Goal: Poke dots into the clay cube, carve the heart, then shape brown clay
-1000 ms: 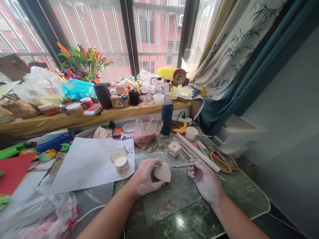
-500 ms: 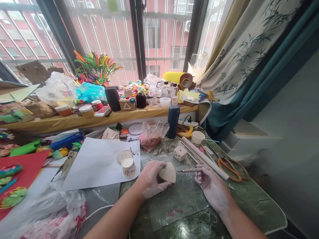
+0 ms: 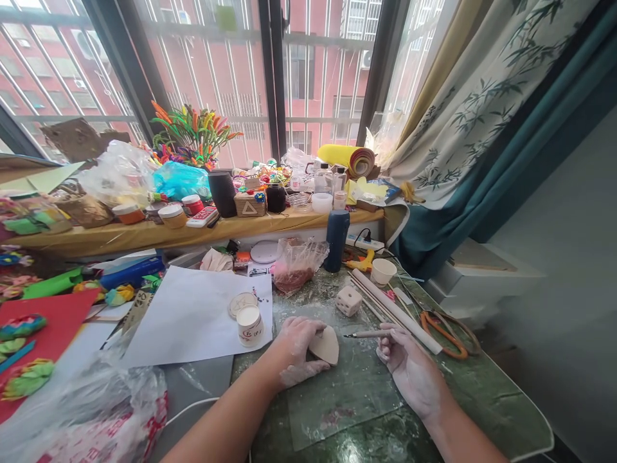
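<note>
Pale piece (image 3: 326, 346) over the clear sheet (image 3: 351, 392) is clasped by our left hand's (image 3: 299, 354) thumb and fingers, seemingly for steadiness, while our right hand (image 3: 411, 370) pinches the slim tool (image 3: 370, 334) pen-like, presumably for control.

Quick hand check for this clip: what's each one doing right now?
Left hand: closed around a pale, wedge-shaped clay-like piece.
Right hand: closed on a slim, pale-handled tool with a dark tip.
</note>
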`<state>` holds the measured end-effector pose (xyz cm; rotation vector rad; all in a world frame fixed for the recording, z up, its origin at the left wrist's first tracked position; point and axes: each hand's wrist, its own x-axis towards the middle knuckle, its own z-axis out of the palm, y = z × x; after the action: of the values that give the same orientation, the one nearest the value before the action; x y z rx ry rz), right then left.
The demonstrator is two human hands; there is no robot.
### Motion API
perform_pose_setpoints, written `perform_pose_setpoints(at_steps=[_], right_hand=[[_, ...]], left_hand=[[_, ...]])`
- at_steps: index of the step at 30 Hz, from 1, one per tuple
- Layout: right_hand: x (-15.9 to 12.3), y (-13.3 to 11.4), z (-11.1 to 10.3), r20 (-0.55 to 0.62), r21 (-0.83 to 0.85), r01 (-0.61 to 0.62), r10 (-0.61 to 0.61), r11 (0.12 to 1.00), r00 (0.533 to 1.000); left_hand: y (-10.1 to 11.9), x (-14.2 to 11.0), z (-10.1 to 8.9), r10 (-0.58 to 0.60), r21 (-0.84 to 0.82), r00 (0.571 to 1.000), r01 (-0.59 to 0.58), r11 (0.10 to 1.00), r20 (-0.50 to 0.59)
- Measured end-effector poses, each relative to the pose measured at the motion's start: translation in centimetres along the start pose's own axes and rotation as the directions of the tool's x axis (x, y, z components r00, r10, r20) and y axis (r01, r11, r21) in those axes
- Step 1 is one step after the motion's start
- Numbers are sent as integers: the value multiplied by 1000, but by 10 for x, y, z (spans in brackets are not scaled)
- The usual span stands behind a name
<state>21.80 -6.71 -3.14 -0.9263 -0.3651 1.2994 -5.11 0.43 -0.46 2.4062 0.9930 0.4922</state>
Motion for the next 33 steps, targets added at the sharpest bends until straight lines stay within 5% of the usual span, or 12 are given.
perform_pose_setpoints(at_steps=[20,33], right_hand=[[2,-1,1,34,-49,26,-24,998,999],[-7,9,7,83,-280,67,-45,958,995]], left_hand=[[5,0,-5,49,-51,997,-53,997,-63],[2,1,0,-19,8,1000,19,1000,-23]])
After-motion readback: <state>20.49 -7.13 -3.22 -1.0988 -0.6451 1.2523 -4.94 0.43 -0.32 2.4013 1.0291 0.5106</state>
